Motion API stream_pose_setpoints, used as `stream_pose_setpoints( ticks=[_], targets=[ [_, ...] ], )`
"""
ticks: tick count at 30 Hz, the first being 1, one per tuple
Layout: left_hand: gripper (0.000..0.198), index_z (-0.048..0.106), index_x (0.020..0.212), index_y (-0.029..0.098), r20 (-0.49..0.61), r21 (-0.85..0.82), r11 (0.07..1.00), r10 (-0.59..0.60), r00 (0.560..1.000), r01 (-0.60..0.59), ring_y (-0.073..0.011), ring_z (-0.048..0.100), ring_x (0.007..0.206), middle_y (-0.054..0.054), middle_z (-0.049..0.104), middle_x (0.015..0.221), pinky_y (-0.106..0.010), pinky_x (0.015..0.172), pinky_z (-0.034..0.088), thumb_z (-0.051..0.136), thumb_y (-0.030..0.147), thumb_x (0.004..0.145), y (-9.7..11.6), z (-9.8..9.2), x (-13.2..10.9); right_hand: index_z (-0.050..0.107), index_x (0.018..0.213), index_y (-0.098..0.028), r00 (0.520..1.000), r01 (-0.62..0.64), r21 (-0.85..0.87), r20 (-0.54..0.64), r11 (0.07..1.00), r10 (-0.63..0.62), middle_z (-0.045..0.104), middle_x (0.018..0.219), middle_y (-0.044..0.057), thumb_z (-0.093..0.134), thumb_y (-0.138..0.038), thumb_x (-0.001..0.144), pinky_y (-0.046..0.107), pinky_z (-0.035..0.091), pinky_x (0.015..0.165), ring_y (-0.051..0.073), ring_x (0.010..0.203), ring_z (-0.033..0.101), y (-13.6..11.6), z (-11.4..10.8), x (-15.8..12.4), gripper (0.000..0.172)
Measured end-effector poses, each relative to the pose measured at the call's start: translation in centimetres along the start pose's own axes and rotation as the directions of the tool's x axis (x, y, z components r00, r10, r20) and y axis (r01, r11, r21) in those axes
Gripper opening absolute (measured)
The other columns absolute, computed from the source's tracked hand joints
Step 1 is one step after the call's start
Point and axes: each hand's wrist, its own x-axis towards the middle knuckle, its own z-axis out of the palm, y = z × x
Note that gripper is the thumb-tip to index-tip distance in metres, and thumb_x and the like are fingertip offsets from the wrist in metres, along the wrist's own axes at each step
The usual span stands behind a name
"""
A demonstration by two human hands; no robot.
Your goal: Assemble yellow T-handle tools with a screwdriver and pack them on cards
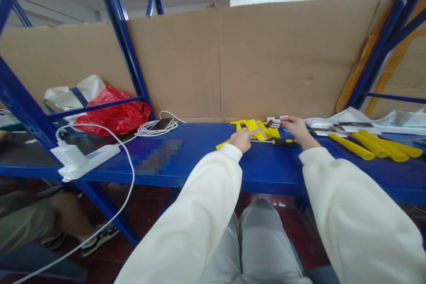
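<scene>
On the blue shelf, my left hand [241, 140] has its fingertips closed on the edge of a flat yellow plastic piece [252, 126] with a grey strip across it. More yellow pieces [274, 132] lie around it. My right hand [297, 129] reaches to small white-and-metal parts [274, 121] behind them, its fingertips pinched at a small white piece [283, 118]. In front of the right hand lies a screwdriver [285, 142] with a black and yellow handle, its shaft pointing left. Small details between the fingers are hard to make out.
Yellow tubes [376, 144] and plastic-wrapped items [339, 127] lie on the right. Leftward are a coiled white cable [156, 128], a phone [163, 124], a power strip [95, 159] and a red bag [115, 111]. Cardboard [266, 62] backs the shelf. Another person's leg [71, 217] shows lower left.
</scene>
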Motion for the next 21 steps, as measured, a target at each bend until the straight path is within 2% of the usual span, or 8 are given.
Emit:
stream_pose_setpoints(
  ticks=[1,3,5,8,13,17,21],
  targets=[
    [0.058,0.055,0.159,0.039,0.005,0.001,1.0,0.004,1.0,-0.004,-0.0242,0.066,0.129,-0.008,0.069,0.136,-0.033,0.107,0.054,0.045,0.017,0.106,0.0,0.0,0.0,0.08,0.089,-0.018,0.994,-0.046,-0.095,-0.102,0.994,0.036,0.078,0.091,0.011,0.072,-0.029,0.082,0.041,0.058,0.091,0.028,0.096,0.073,0.7,-0.8,0.5,0.015],
    [0.058,0.054,0.159,0.039,0.014,-0.005,1.0,0.014,1.0,-0.014,-0.0243,0.066,0.13,-0.008,0.069,0.137,-0.033,0.108,0.053,0.045,0.017,0.107,0.0,0.0,0.0,0.081,0.092,-0.016,0.978,-0.117,-0.303,-0.199,0.946,0.057,0.078,0.092,0.014,0.067,-0.021,0.083,0.044,0.056,0.096,0.031,0.1,0.073,2.3,-2.7,1.1,0.018],
    [0.058,0.054,0.159,0.04,0.023,-0.017,1.0,0.025,0.999,-0.025,-0.024,0.067,0.13,-0.007,0.069,0.137,-0.032,0.109,0.053,0.046,0.017,0.107,0.0,0.1,0.1,0.083,0.094,-0.016,0.968,-0.215,-0.455,-0.219,0.864,0.125,0.078,0.092,0.016,0.068,-0.022,0.083,0.046,0.057,0.096,0.035,0.101,0.074,3.9,-4.4,1.5,0.019],
    [0.057,0.055,0.158,0.041,0.039,-0.04,0.998,0.042,0.998,-0.041,-0.0235,0.067,0.13,-0.005,0.07,0.137,-0.032,0.109,0.053,0.048,0.018,0.106,0.0,0.3,0.2,0.083,0.096,-0.018,0.963,-0.269,-0.585,-0.172,0.765,0.206,0.077,0.094,0.017,0.072,-0.035,0.087,0.048,0.058,0.093,0.037,0.1,0.073,5.9,-6.2,1.7,0.022],
    [0.055,0.058,0.156,0.042,0.055,-0.07,0.996,0.056,0.997,-0.052,-0.0236,0.067,0.131,-0.004,0.072,0.138,-0.032,0.111,0.052,0.053,0.02,0.106,-0.2,0.5,0.4,0.086,0.097,-0.02,0.966,-0.248,-0.67,-0.113,0.7,0.234,0.076,0.1,0.02,0.067,-0.045,0.091,0.053,0.057,0.093,0.041,0.105,0.072,6.9,-6.5,2.1,0.032],
    [0.052,0.061,0.153,0.043,0.047,-0.078,0.996,0.054,0.997,-0.05,-0.0228,0.068,0.13,-0.003,0.073,0.137,-0.031,0.11,0.052,0.056,0.022,0.105,-0.3,0.7,0.5,0.087,0.101,-0.026,0.977,-0.191,-0.722,-0.076,0.665,0.198,0.075,0.11,0.02,0.065,-0.039,0.088,0.056,0.054,0.098,0.043,0.118,0.066,7.1,-6.1,2.5,0.029],
    [0.051,0.064,0.15,0.042,0.032,-0.09,0.994,0.061,0.998,-0.058,-0.023,0.069,0.13,-0.003,0.074,0.138,-0.031,0.111,0.053,0.059,0.022,0.104,-0.3,0.8,0.6,0.087,0.099,-0.03,0.987,-0.158,-0.716,-0.086,0.68,0.138,0.074,0.11,0.02,0.066,-0.033,0.082,0.063,0.052,0.098,0.047,0.119,0.063,7.6,-5.9,2.5,0.027]
  ],
)
